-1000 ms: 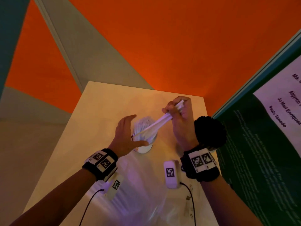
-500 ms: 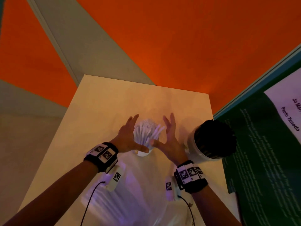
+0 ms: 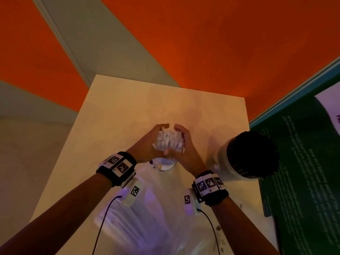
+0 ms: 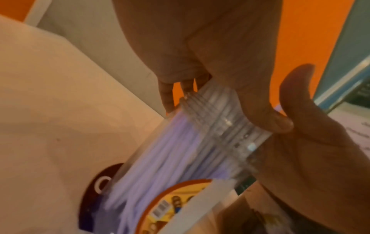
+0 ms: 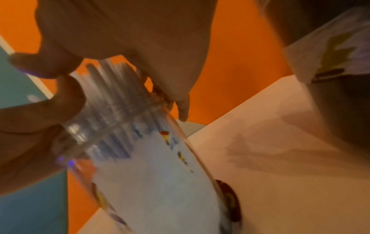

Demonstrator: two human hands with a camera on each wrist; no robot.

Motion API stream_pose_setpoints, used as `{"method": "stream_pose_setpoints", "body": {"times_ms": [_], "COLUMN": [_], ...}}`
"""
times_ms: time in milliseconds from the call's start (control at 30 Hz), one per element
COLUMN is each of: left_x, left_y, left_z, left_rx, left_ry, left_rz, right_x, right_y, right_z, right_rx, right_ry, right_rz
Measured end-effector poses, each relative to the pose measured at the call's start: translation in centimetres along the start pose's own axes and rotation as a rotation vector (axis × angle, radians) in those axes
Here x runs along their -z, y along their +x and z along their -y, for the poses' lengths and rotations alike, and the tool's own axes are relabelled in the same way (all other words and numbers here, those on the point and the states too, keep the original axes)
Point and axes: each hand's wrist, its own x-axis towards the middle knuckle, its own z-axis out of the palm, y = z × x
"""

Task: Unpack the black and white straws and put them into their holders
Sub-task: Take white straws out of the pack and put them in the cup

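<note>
orange walls, pale table (image 3: 117, 115); both hands' fingers (image 3: 161, 127) curl round the white straws (image 3: 169, 139).

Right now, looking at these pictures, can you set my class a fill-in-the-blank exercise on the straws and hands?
1. Both hands cup the bundle of ____ straws.
2. Those straws stand in a ____ jar with a threaded neck.
3. The black straws fill a white tub on the person's ____ side.
4. The left hand and right hand ____ at the thumbs.

Missing words: white; clear; right; touch
</note>
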Motion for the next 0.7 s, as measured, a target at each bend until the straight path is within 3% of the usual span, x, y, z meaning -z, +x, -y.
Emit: {"method": "stream_pose_setpoints", "body": {"times_ms": [100, 233, 333, 467, 600, 700], "left_x": [-0.4, -0.6, -0.4, 0.3, 1.4, 1.6], "left_y": [0.5, 0.6, 0.7, 0.7, -1.5, -4.3], "left_z": [0.2, -0.5, -0.7, -0.1, 0.7, 0.9], "left_rx": [-0.013, -0.093, -0.067, 0.002, 0.067, 0.059], "left_ry": [0.046, 0.019, -0.053, -0.003, 0.043, 0.141], "left_rz": [0.076, -0.004, -0.048, -0.059, -0.117, -0.249], "right_x": [-0.7, -1.6, -1.2, 0.4, 2.9, 5.1], "right_y": [0.0, 0.5, 0.4, -0.1, -3.0, -7.1], "right_z": [0.0, 0.3, 0.5, 0.2, -0.2, -0.3], "right_rx": [-0.056, 0.015, 0.044, -0.075, -0.100, -0.129], "right_ry": [-0.099, 0.068, 0.067, -0.055, -0.147, -0.205], "right_rz": [0.073, -0.066, -0.068, -0.032, -0.019, -0.119]}}
